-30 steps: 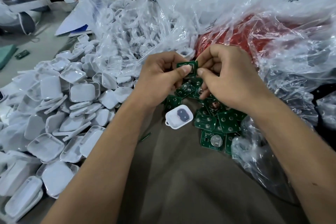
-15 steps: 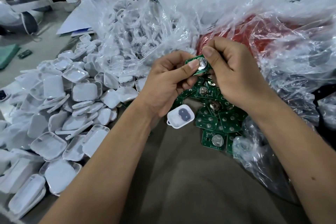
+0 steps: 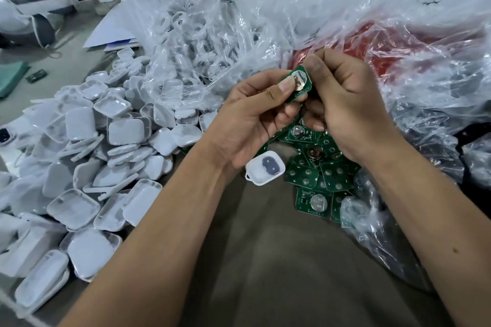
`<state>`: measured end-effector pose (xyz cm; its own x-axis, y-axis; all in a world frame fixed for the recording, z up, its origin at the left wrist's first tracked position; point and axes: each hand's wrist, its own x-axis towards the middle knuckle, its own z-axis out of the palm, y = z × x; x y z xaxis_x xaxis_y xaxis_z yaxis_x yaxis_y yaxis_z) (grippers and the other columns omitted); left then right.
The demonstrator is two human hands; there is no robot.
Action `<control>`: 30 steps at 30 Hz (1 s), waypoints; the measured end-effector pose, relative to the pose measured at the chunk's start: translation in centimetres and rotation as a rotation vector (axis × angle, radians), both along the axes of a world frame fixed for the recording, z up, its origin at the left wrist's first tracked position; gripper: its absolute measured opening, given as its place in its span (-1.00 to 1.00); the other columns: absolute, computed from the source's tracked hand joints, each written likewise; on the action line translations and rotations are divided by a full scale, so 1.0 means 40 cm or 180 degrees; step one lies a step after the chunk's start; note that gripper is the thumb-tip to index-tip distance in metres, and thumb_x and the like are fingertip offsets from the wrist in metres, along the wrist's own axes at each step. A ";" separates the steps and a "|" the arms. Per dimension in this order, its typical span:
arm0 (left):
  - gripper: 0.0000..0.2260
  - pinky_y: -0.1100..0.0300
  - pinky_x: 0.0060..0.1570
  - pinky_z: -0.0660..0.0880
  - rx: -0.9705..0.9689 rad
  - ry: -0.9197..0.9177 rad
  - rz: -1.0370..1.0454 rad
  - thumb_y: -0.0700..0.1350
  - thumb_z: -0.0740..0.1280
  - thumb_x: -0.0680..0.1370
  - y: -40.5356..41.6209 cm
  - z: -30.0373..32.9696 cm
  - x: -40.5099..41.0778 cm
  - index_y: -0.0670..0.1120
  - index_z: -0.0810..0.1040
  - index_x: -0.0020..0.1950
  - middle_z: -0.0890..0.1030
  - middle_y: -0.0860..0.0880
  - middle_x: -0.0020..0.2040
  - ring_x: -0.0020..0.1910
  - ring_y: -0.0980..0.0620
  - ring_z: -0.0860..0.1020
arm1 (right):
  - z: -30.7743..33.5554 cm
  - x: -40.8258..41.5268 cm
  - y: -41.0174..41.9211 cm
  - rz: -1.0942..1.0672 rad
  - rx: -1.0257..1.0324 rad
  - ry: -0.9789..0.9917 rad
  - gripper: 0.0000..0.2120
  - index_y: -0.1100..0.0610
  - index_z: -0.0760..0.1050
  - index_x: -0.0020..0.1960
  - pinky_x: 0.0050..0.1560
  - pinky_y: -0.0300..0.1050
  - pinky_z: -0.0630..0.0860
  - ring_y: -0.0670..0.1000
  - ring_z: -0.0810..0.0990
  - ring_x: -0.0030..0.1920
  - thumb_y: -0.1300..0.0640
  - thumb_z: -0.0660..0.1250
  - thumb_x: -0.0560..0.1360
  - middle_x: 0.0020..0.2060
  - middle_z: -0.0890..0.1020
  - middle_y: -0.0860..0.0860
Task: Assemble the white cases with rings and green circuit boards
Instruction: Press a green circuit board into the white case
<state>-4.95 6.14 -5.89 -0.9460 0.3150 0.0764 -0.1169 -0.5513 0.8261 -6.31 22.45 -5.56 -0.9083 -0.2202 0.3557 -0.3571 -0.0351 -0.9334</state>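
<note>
Green circuit boards [image 3: 305, 177], white cases [image 3: 111, 141], red bag [image 3: 385, 61].

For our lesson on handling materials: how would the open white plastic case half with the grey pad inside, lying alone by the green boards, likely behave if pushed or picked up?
The open white plastic case half looks thin-walled and small, so it is probably light and would slide easily on the brown cloth. It lies flat, hollow side up, so tipping or rolling seems unlikely. Its moulded shape suggests it is stiff; the small loop at its corner might snag.

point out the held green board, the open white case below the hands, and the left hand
held green board [image 3: 299, 83]: head view, its round silver cell.
open white case [image 3: 264, 167]: head view, its floor.
left hand [image 3: 247, 125]: head view, its back.
</note>
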 end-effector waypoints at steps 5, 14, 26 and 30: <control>-0.92 0.32 -0.38 0.52 -0.0117 -0.0236 0.0650 -0.31 0.30 0.60 -0.016 0.005 -0.015 -0.24 0.60 0.01 0.64 -0.16 -0.16 -0.35 0.02 0.56 | -0.005 -0.019 0.030 -0.0366 0.0380 0.0208 -0.84 0.07 0.60 -0.12 -0.54 -0.17 0.40 -0.02 0.41 -0.50 0.13 0.39 0.65 -0.36 0.57 0.04; -0.91 0.28 -0.34 0.50 -0.0698 -0.0134 0.1148 -0.27 0.41 0.57 0.002 -0.008 -0.010 -0.25 0.68 0.05 0.66 -0.14 -0.17 -0.28 0.04 0.58 | -0.009 -0.014 0.004 -0.0304 0.0134 0.0083 -0.92 0.06 0.67 -0.01 -0.51 -0.17 0.43 0.09 0.51 -0.40 0.08 0.52 0.55 -0.33 0.63 0.01; -0.66 0.25 -0.35 0.39 -0.4503 0.0805 0.0662 0.20 0.51 0.47 -0.095 0.056 0.015 -0.06 0.63 -0.22 0.62 0.08 -0.39 -0.43 0.18 0.51 | -0.014 -0.020 -0.002 -0.0416 -0.0380 -0.0633 -0.92 0.23 0.52 0.00 -0.47 -0.22 0.48 0.08 0.73 -0.25 0.27 0.43 0.60 -0.22 0.74 0.09; -0.62 0.20 -0.31 0.43 -0.5517 0.1116 -0.0471 0.22 0.63 0.29 -0.064 0.106 0.047 0.05 0.61 -0.11 0.61 0.13 -0.24 -0.27 0.19 0.55 | -0.023 -0.029 -0.002 -0.0437 -0.0312 -0.0667 -0.86 0.11 0.64 0.02 -0.38 -0.21 0.49 0.03 0.61 -0.26 0.33 0.44 0.57 -0.27 0.71 0.01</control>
